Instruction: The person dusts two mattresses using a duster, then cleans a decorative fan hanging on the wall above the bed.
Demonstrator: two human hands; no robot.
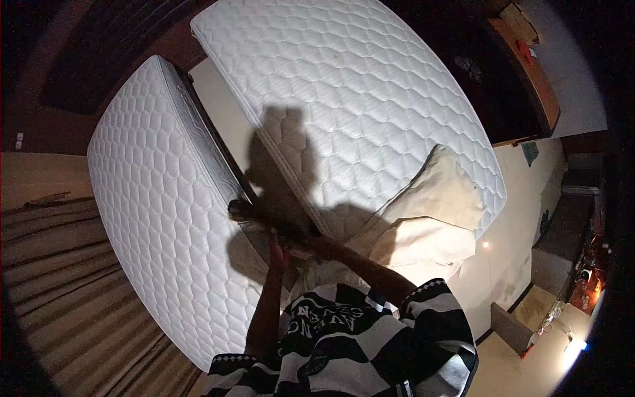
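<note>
Both of my hands meet in deep shadow over the gap between two white quilted mattresses, the left mattress (pixel 149 152) and the larger right mattress (pixel 357 99). My right hand (pixel 309 242) looks closed at the near end of a dark, elongated object (pixel 241 210), whose kind I cannot make out. This object's far end lies over the left mattress's inner edge. My left hand (pixel 278 249) is upright just beside it; shadow hides its fingers. To the right of my hands, a beige pillow (pixel 446 185) and a paler pillow (pixel 423 245) lie on the right mattress's near corner.
A long brown curtain (pixel 79 284) hangs at the left. Pale floor (pixel 221 109) shows between the mattresses. Along the right stand an open box-like drawer (pixel 512 324) and a cluttered shelf (pixel 585 291). A bright lamp (pixel 574 347) shines at the lower right.
</note>
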